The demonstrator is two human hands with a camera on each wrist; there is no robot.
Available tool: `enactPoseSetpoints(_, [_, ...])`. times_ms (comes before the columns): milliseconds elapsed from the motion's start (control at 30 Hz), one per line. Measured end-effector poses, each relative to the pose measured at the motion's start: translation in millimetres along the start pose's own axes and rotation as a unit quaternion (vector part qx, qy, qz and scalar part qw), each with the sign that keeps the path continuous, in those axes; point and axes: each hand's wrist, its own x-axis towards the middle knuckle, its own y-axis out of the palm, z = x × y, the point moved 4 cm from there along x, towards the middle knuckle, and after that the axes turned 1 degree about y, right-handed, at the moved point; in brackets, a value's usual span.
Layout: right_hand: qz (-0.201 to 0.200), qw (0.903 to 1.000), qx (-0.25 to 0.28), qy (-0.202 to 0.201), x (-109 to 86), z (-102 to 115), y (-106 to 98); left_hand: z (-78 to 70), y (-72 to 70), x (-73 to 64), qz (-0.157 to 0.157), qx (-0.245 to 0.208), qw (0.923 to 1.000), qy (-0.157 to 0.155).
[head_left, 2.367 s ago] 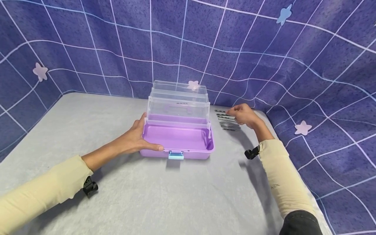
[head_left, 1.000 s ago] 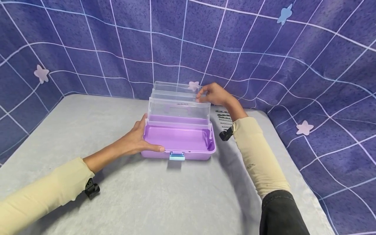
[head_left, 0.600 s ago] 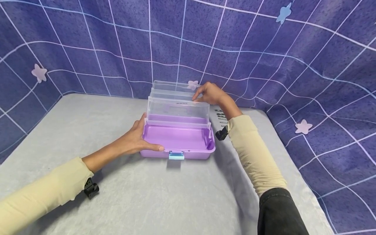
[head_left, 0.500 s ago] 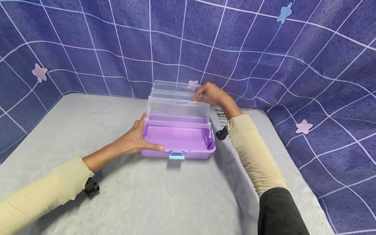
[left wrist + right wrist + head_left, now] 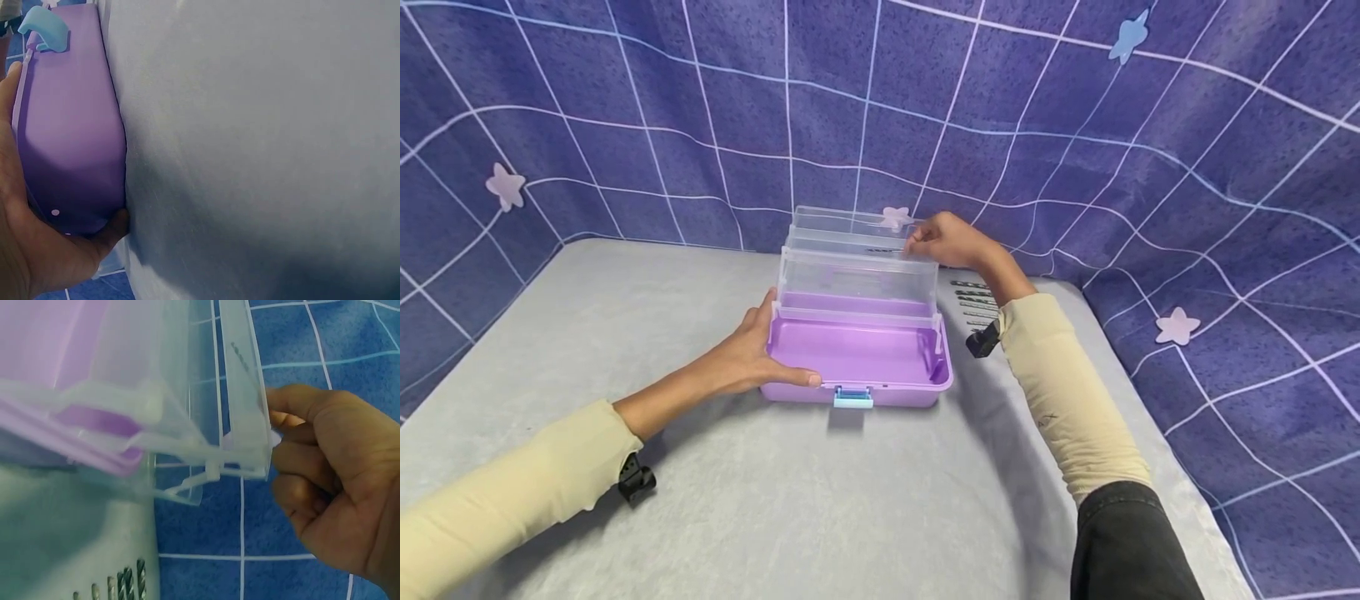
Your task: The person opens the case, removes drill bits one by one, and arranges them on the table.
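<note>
A purple toolbox (image 5: 850, 350) stands opened on the table, its clear tiered trays (image 5: 857, 283) raised at the back. My left hand (image 5: 748, 354) grips its left end, thumb over the front rim; in the left wrist view the hand (image 5: 44, 244) wraps the box's corner. At the right end of the upper tray, my right hand (image 5: 951, 240) pinches a dark drill bit (image 5: 883, 250) that points left. Through the clear tray wall, the right wrist view shows the spiral bit (image 5: 239, 356) by the fingertips. Several drill bits (image 5: 972, 293) lie in a row right of the box.
The blue latch (image 5: 853, 398) hangs at the box's front. Grey cloth covers the table (image 5: 820, 500). A purple-blue gridded curtain (image 5: 715, 100) rises close behind the trays and along the right side.
My right hand went from the row of drill bits leftward to the trays, dipped at the upper tray, and now sits slightly higher and rightward with the drill bit. The left hand stayed.
</note>
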Motion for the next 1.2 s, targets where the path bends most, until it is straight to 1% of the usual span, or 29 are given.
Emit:
enactPoseSetpoints(67, [-0.008, 0.9995, 0.027, 0.014, -4.5, -7, -1, -0.4, 0.1, 0.4, 0.0, -0.001, 1.0, -0.001])
enactPoseSetpoints(200, [-0.019, 0.9974, 0.06, 0.035, -13.7, -19, -3, -1.9, -0.5, 1.4, 0.0, -0.002, 1.0, -0.001])
enactPoseSetpoints(267, [-0.02, 0.9957, 0.078, 0.046, -18.1, -26, -3, -2.3, -1.0, 1.9, -0.002, -0.003, 1.0, -0.001])
enactPoseSetpoints(333, [-0.014, 0.9924, 0.108, 0.057, -22.9, -31, -4, -2.3, -1.3, 2.2, -0.002, -0.005, 1.0, 0.001])
enactPoseSetpoints(500, [0.01, 0.9802, 0.183, 0.075, -36.7, -41, -7, -2.3, -1.8, 1.7, -0.003, -0.008, 1.0, 0.001])
enactPoseSetpoints(600, [0.029, 0.9735, 0.212, 0.081, -46.6, -46, -8, -2.5, -2.2, 1.0, -0.003, -0.007, 1.0, 0.0])
enactPoseSetpoints(667, [0.044, 0.9678, 0.233, 0.085, -52.7, -51, -9, -2.6, -2.5, 0.8, -0.003, -0.006, 1.0, 0.0])
enactPoseSetpoints(767, [0.071, 0.9562, 0.267, 0.097, -62.0, -60, -8, -2.5, -2.6, 0.7, -0.001, -0.005, 1.0, 0.0])
enactPoseSetpoints(833, [0.081, 0.9508, 0.281, 0.102, -68.3, -66, -8, -2.3, -2.5, 0.7, 0.0, -0.004, 1.0, 0.0])
enactPoseSetpoints(900, [0.088, 0.9476, 0.289, 0.104, -75.0, -71, -9, -2.2, -2.4, 0.6, 0.001, -0.003, 1.0, -0.001])
enactPoseSetpoints(1033, [0.09, 0.9469, 0.292, 0.102, -88.8, -84, -12, -2.2, -2.0, 0.3, 0.002, -0.004, 1.0, -0.001])
enactPoseSetpoints(1200, [0.093, 0.946, 0.291, 0.108, -106.7, -106, -7, -1.9, -1.1, -0.3, 0.004, -0.006, 1.0, 0.0])
